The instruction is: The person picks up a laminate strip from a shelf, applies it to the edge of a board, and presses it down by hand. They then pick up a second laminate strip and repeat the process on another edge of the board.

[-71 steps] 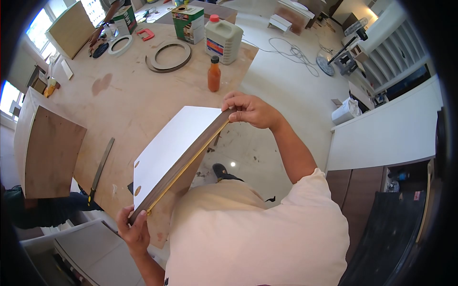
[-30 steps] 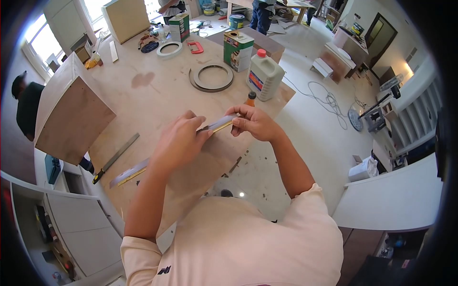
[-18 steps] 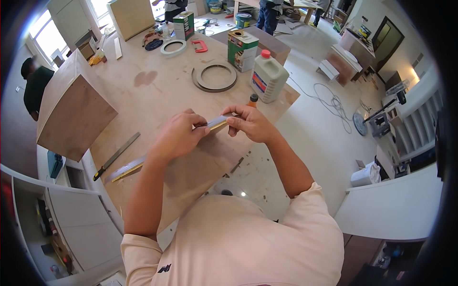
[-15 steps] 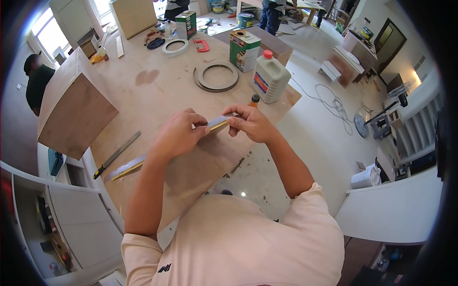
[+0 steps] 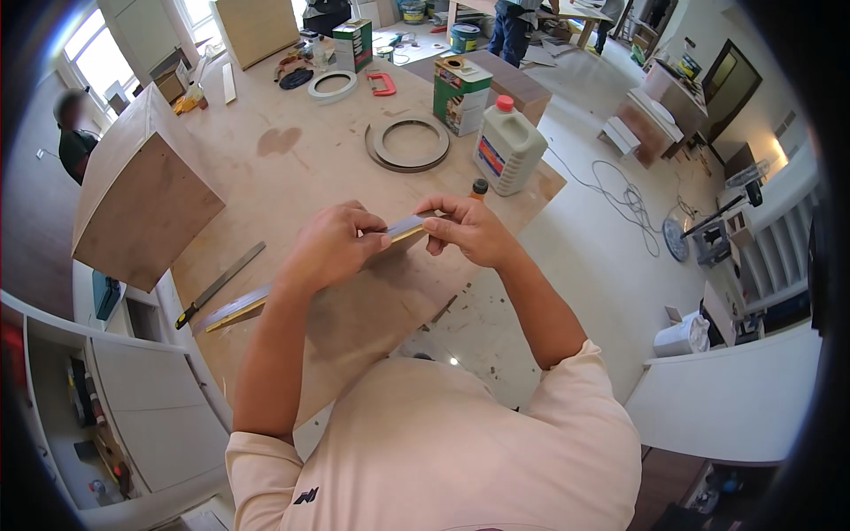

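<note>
My left hand pinches a long narrow strip, whitish on top with a yellow edge. Near the strip's right end, my right hand grips it between thumb and fingers. The strip slants down to the left, passes behind my left forearm and shows again beyond it. A file with a black and yellow handle lies on the wooden table to the left. Just behind my right hand stands a small bottle with a black cap.
On the table are rolled edging, a white jug, a green tin, a red clamp and a white roll. A wooden box stands left, a person behind it. Cables lie on the floor.
The view has shifted slightly, so the surroundings appear a little to the right. The person at the left has changed posture. My hands keep nearly the same hold on the strip.
</note>
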A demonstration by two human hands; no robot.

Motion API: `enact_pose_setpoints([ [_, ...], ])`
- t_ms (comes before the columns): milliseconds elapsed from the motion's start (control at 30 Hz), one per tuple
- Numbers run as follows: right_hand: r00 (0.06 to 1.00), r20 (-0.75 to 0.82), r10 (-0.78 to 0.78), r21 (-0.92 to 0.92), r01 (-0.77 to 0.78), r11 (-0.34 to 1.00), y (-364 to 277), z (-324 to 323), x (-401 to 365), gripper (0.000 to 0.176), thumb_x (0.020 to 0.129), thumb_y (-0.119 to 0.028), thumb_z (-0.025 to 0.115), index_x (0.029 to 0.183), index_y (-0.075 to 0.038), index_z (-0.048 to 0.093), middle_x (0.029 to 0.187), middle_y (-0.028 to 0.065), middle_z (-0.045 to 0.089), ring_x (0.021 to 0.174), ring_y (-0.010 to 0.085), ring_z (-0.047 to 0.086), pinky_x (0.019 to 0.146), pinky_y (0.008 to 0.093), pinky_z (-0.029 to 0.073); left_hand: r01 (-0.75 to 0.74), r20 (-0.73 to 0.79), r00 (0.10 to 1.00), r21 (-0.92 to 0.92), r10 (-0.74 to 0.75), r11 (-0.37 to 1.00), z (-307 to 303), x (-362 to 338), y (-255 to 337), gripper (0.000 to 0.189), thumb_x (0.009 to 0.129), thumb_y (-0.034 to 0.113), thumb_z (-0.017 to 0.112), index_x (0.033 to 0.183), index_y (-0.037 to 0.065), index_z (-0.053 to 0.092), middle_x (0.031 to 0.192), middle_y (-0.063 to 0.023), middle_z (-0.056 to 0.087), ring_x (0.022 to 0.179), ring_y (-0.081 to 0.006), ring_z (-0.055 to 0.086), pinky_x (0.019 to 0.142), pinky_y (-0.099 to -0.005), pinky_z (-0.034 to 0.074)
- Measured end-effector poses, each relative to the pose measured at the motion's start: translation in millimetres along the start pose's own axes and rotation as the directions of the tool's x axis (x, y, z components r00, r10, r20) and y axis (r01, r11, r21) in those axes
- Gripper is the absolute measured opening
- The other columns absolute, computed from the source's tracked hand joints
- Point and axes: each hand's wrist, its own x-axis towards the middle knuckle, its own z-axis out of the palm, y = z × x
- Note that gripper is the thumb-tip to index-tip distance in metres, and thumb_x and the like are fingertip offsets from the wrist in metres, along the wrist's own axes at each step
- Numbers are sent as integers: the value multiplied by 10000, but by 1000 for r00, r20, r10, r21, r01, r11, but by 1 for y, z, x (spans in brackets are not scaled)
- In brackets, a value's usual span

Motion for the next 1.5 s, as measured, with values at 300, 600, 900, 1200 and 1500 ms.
enact_pose_setpoints([
  [300, 1000, 4, 14, 12, -14, 1000, -3, 0, -2, 279, 993, -171, 655, 1198, 10, 602, 885, 42, 662, 722, 94, 650, 680, 250, 561, -40, -14, 999, 13, 40, 999, 1, 0, -2, 282, 858, 239, 715, 1068, 57, 765, 954, -87, 674, 881, -263, 628, 801, -384, 487],
  [600, 999, -7, 32, -7, -32, 999, -5, 0, -3, 284, 989, -170, 660, 1201, 11, 606, 887, 50, 665, 733, 102, 661, 695, 258, 573, -30, -35, 999, 21, 31, 999, 4, -2, -1, 269, 874, 244, 709, 1080, 80, 764, 952, -59, 666, 861, -232, 623, 783, -373, 481],
  [900, 1000, -5, 28, -13, -28, 1000, -8, 2, -6, 292, 992, -175, 659, 1204, 18, 604, 902, 48, 666, 749, 103, 666, 709, 261, 582, -39, -45, 998, 49, 41, 998, 5, -7, 4, 261, 883, 247, 694, 1077, 87, 763, 966, -66, 664, 898, -257, 628, 817, -382, 482],
  [1200, 1000, -16, -14, -2, 14, 1000, 0, 1, -4, 325, 993, -185, 662, 1237, 19, 594, 918, 39, 665, 761, 98, 668, 714, 258, 591, -190, -218, 949, 184, 228, 964, 15, -21, 4, 273, 896, 151, 646, 1154, 110, 722, 1093, -100, 640, 1007, -301, 615, 917, -426, 459],
  [1500, 1000, -6, -27, -43, 27, 999, -1, 1, -4, 289, 1006, -180, 640, 1227, 3, 611, 943, 24, 675, 768, 81, 661, 725, 246, 573, -422, -230, 836, 310, 498, 852, 36, -19, 12, 346, 846, 56, 656, 1177, 138, 716, 1122, -59, 618, 1037, -269, 594, 923, -432, 419],
])
